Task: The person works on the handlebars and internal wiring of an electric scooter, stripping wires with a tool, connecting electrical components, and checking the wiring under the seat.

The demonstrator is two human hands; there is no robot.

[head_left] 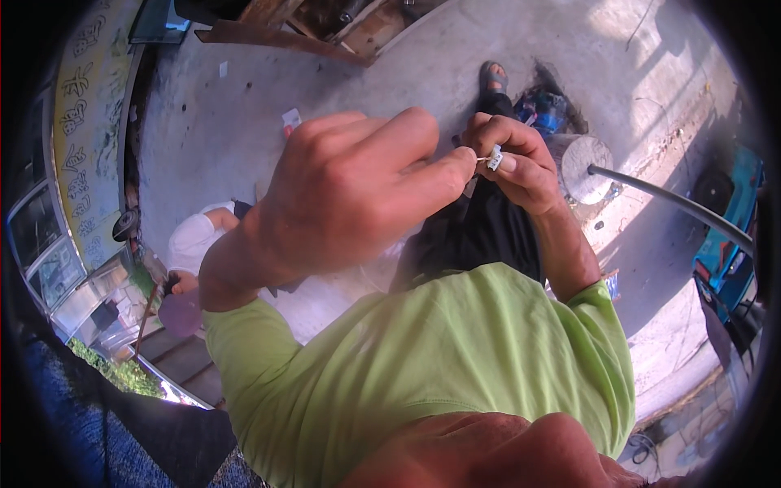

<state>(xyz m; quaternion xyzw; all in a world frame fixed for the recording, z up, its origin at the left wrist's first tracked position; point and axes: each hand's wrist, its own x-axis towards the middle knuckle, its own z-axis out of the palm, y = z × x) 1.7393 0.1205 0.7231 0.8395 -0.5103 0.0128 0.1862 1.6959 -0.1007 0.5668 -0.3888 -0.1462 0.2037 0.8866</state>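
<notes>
My right hand (527, 167) pinches a small white plastic connector (495, 158) with dark openings between thumb and curled forefinger. Close beside it, my left hand (346, 187) is closed, its thumb and forefinger meeting on a thin, pale coppery wire end (482, 159). That wire end reaches to the connector's left side; whether it sits inside an opening is too small to tell. Both hands are raised in front of my green shirt (455, 350), above my dark trousers (480, 232).
A cut log (587, 167) stands right of my hands, with a thick grey cable or rod (675, 199) running past it. A person in white (195, 242) is at the left. Wooden boards (285, 42) lie ahead; a teal machine (732, 220) stands far right.
</notes>
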